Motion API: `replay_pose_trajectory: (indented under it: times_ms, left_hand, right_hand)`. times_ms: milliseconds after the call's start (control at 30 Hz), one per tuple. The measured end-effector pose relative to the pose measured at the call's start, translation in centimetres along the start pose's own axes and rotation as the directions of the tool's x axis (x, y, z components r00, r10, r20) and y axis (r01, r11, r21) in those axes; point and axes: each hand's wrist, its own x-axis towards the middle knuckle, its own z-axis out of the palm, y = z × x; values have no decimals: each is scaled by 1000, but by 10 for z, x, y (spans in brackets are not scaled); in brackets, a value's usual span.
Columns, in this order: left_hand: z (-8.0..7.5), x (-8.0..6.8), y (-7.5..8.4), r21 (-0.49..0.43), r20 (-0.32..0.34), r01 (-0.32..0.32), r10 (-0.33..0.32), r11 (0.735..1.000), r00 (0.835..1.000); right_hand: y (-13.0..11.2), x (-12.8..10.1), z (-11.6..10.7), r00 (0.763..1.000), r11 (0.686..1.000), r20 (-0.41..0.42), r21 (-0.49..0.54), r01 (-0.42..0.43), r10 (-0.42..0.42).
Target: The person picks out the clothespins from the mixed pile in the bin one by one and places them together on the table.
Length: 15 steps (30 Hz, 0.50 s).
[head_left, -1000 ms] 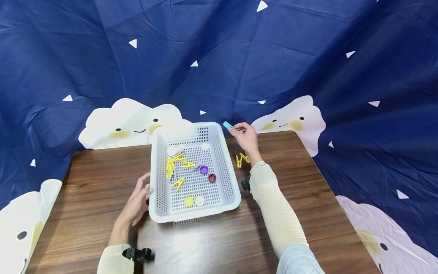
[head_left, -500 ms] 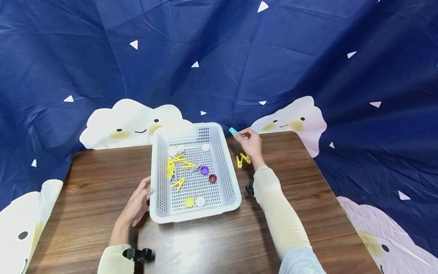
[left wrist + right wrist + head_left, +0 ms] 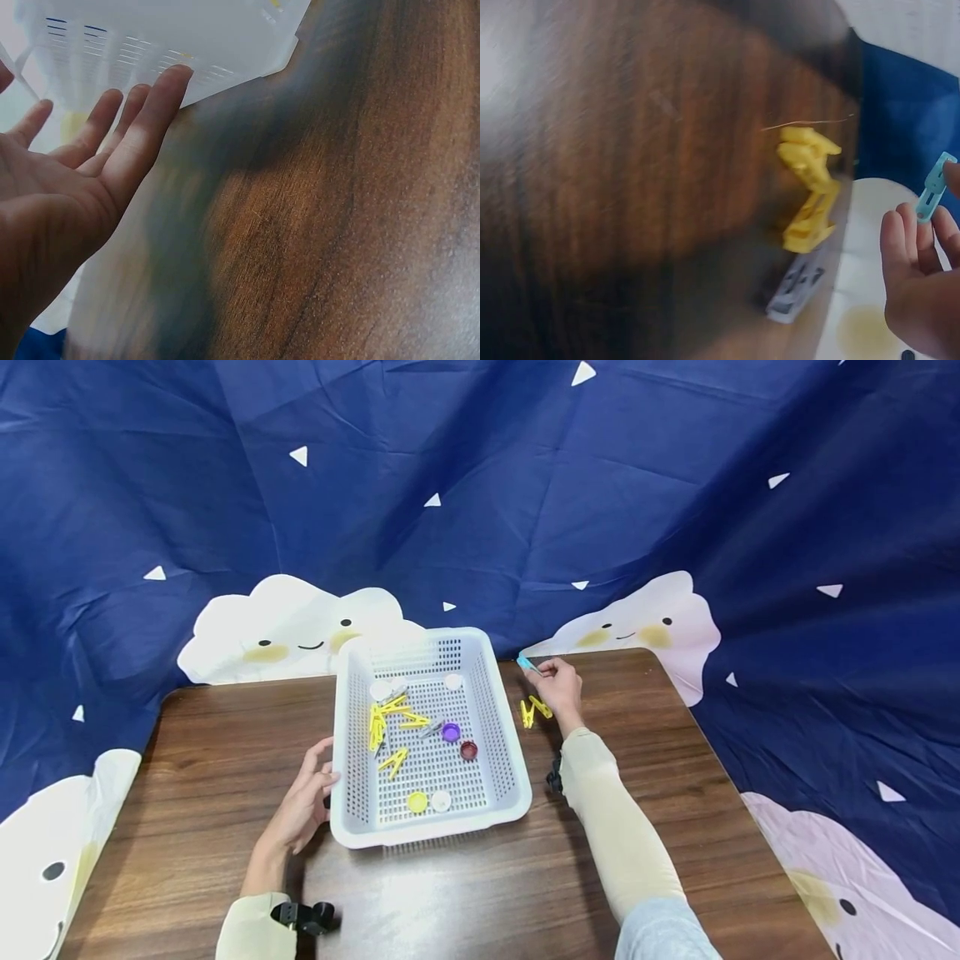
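Note:
My right hand (image 3: 561, 687) pinches a light blue clothespin (image 3: 934, 189) above the table's back edge, right of a white perforated basket (image 3: 431, 837). Just below that hand lie yellow clothespins (image 3: 528, 713) on the table; in the right wrist view a grey clothespin (image 3: 796, 287) lies beside them. My left hand (image 3: 302, 802) rests its fingers against the basket's left wall, and in the left wrist view those fingers (image 3: 147, 146) look extended. Inside the basket are several yellow clothespins (image 3: 394, 762), grey clothespins (image 3: 431, 728), and bottle caps, among them a purple cap (image 3: 451, 732) and a dark red cap (image 3: 468, 750).
A yellow cap (image 3: 417, 802) and white caps (image 3: 441, 801) also lie in the basket. The brown wooden table (image 3: 225, 752) extends to both sides of it. A dark blue curtain (image 3: 480, 510) with clouds hangs behind the table's back edge.
With the blue clothespin between its fingers, my right hand has moved right and down in the head view, away from the basket's back right corner. My left hand stays at the basket.

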Motion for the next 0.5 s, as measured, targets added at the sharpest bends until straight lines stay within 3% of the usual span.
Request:
replay_pose_trajectory:
  times_ms: [500]
  left_hand:
    - [-1,1,1,-3,-4,-13,13,1000,1000]
  right_hand:
    - [24,4,7,998,993,-16,-92,-68,67]
